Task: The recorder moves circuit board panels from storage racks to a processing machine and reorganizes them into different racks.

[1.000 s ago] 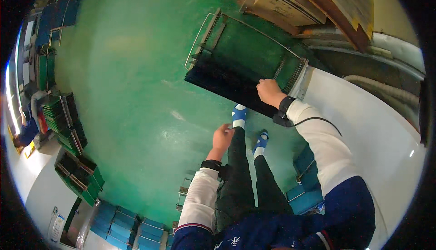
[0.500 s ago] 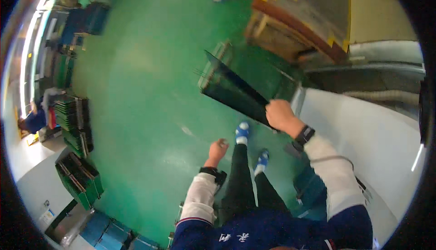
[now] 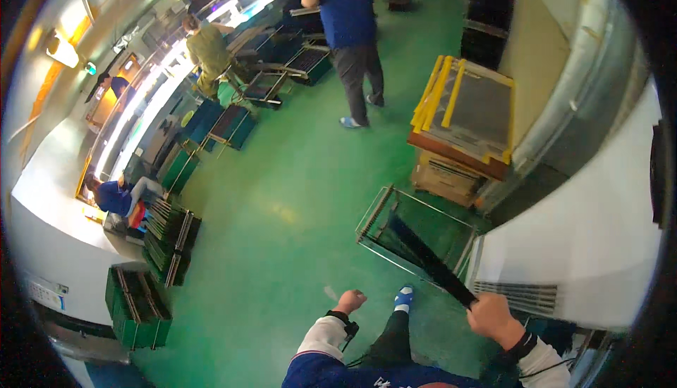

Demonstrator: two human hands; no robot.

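My right hand [image 3: 491, 315] is closed round the near end of a long, thin dark panel [image 3: 431, 257], seen almost edge-on. The panel slants away to the upper left, over a metal wire rack [image 3: 377, 247] on the floor. Whether it touches the rack I cannot tell. My left hand [image 3: 349, 301] hangs low in front of me, its fingers curled; anything inside them is hidden. A small pale smear shows beside it, too blurred to name.
Ahead on the right stands a yellow-taped table [image 3: 486, 106] with a cardboard box [image 3: 444, 176] under it. A white surface [image 3: 564, 226] runs along my right. Green slotted racks [image 3: 141, 310] line the left. A standing person [image 3: 345, 21] and several seated workers are farther off.
My view has lifted and shows more of the room ahead. The dark panel, still in my right hand, now appears nearly edge-on over the wire rack. My left hand stays curled.
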